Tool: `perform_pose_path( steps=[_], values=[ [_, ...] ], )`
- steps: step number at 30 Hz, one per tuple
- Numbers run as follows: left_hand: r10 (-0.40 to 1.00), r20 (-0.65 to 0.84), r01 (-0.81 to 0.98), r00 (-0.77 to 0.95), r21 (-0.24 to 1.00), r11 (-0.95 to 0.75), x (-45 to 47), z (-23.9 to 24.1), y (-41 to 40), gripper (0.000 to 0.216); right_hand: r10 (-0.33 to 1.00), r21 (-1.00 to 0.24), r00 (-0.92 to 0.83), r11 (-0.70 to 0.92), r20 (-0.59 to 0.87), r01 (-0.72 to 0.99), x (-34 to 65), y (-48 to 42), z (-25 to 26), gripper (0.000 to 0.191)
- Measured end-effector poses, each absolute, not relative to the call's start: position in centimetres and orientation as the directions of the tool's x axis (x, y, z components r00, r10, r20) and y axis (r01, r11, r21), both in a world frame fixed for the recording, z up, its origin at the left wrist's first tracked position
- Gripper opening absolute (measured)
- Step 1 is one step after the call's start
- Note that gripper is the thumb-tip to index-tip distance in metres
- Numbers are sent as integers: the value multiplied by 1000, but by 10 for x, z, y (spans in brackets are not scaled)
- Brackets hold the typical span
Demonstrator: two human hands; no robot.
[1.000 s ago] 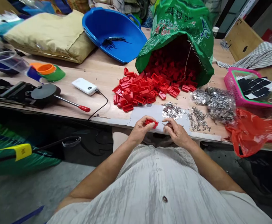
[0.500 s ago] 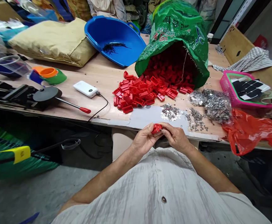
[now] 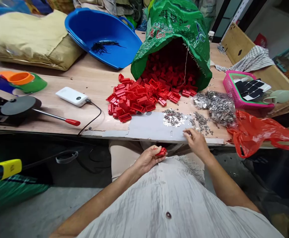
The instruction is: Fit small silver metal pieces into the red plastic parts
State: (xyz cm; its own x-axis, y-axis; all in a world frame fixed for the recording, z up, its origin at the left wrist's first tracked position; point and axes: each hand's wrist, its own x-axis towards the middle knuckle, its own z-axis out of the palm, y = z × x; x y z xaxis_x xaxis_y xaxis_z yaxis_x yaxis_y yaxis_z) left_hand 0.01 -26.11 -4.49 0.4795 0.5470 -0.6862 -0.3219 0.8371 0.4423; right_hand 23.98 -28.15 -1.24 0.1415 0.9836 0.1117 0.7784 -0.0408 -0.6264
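Note:
My left hand point(image 3: 149, 158) holds a red plastic housing point(image 3: 161, 152) between thumb and fingers, low over my lap, just in front of the table edge. My fingers cover part of it. Over the front of the table, my right hand point(image 3: 196, 141) is loosely curled, thumb and fingertips slightly apart, with nothing visible between them. It is close to a scatter of small metal pieces point(image 3: 201, 123). Left of that scatter lies a pile of flat shiny metal pieces point(image 3: 173, 118) on a grey sheet point(image 3: 144, 127). Behind is a heap of red plastic housings point(image 3: 134, 99).
A green woven sack point(image 3: 176, 23) lies with its mouth towards me, spilling red housings. A blue basin point(image 3: 104, 29), white power bank point(image 3: 72, 96) and lever tool point(image 3: 52, 116) are leftward. Rightward are bagged metal pieces point(image 3: 221, 107), a pink basket point(image 3: 233, 89) and red plastic bag point(image 3: 248, 132).
My hands have parted. The right one has moved away from the red housing to the right, towards the metal pieces; the left has lowered with the housing. The view has shifted right.

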Motion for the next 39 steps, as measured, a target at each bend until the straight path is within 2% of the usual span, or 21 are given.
perform_pose_path(
  steps=[2,5,8,12,16,17,19,21,22,24,26,28,31,34,36,38,39],
  values=[
    [508,-780,-284,365,427,859,2,-63,-256,13,965,-472,218,-126,146,872,261,-276,-16,21],
    [509,-805,-262,305,443,857,9,-84,-246,8,956,-302,270,-224,118,926,278,-263,-18,20],
    [530,-795,-230,294,480,847,11,-90,-240,9,953,-231,289,-262,90,937,281,-248,-17,20],
    [561,-755,-153,339,544,825,0,-75,-241,14,960,-182,260,-239,100,954,281,-232,-19,19],
    [602,-545,58,583,768,638,-24,-43,-234,23,977,-172,175,-154,118,973,286,-224,-21,16],
    [633,-498,77,593,817,571,-31,-36,-228,24,980,-169,158,-137,119,976,287,-223,-21,16],
    [778,-415,119,471,904,410,-45,-25,-212,24,983,-170,135,-113,125,979,287,-223,-21,16],
    [965,-192,241,180,960,146,-59,-19,-191,24,985,-185,110,-84,136,979,286,-224,-20,17],
    [998,-41,396,50,918,18,-66,-19,-181,27,985,-199,97,-67,144,978,285,-225,-19,17],
    [976,204,689,-75,719,-97,-77,-20,-161,41,985,-238,91,-53,150,970,281,-228,-17,17],
    [955,285,849,-76,521,-88,-85,-24,-147,46,983,-282,125,-83,136,956,276,-231,-15,17],
    [959,280,911,-41,404,-78,-90,-28,-138,44,980,-334,166,-121,111,935,272,-235,-13,17],
    [963,268,921,-6,376,-99,-93,-30,-136,38,980,-441,172,-111,103,891,268,-240,-10,16],
    [965,261,836,-31,536,-118,-90,-26,-144,30,980,-579,155,-54,127,814,262,-244,-6,18],
    [978,186,667,-96,741,-75,-83,-20,-154,26,980,-671,147,-21,131,741,253,-245,-2,21],
    [992,-1,364,-127,930,47,-71,-15,-166,29,984,-756,132,3,118,654,240,-247,4,23],
    [990,-117,169,-79,977,129,-63,-12,-173,33,987,-796,118,16,110,606,231,-248,7,23]
  ],
)
